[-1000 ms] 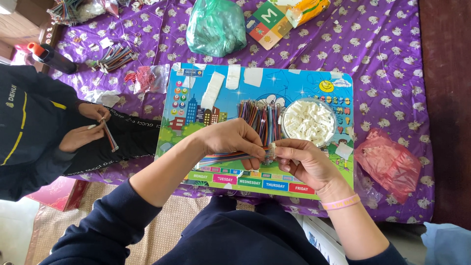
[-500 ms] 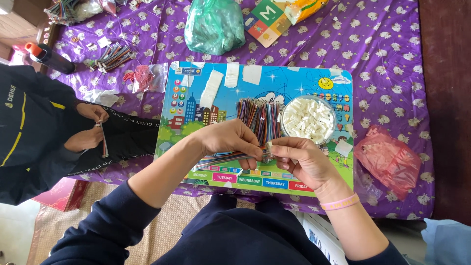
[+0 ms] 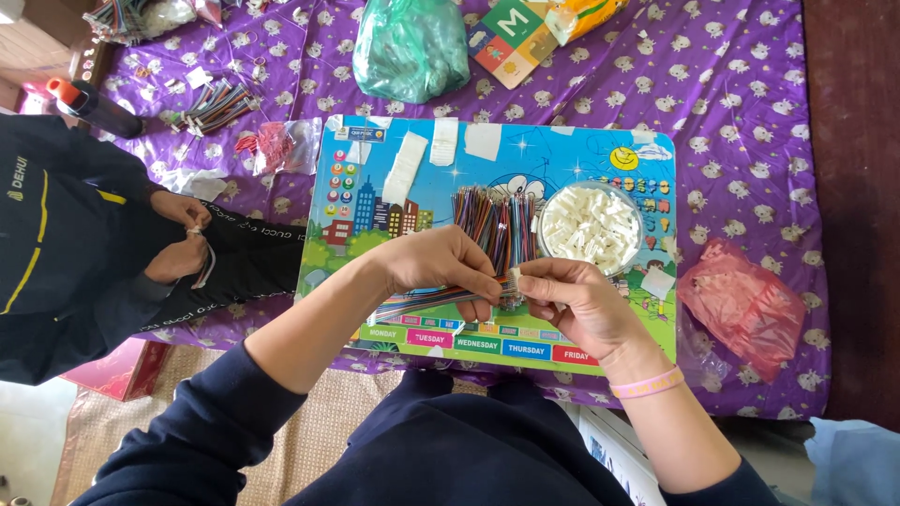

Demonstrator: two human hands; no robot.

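Observation:
My left hand (image 3: 445, 267) pinches a flat bundle of multicoloured wires (image 3: 422, 305) that runs left across a colourful picture board (image 3: 375, 187). My right hand (image 3: 572, 300) meets it from the right, fingertips closed on a small white connector (image 3: 514, 277) at the wire ends. Just behind the hands lies a larger pile of coloured wires (image 3: 497, 220). To its right stands a clear round bowl (image 3: 589, 225) full of small white connectors.
Purple patterned cloth (image 3: 741, 122) covers the table. A green plastic bag (image 3: 411, 47) and a lettered box (image 3: 514, 37) lie at the back, a red bag (image 3: 745, 305) at the right. At the left another person in dark clothes handles wires (image 3: 192, 248).
The hands stay together over the board; my fingers have shifted slightly on the wire ends and connector. The person at the left keeps working with small hand movements.

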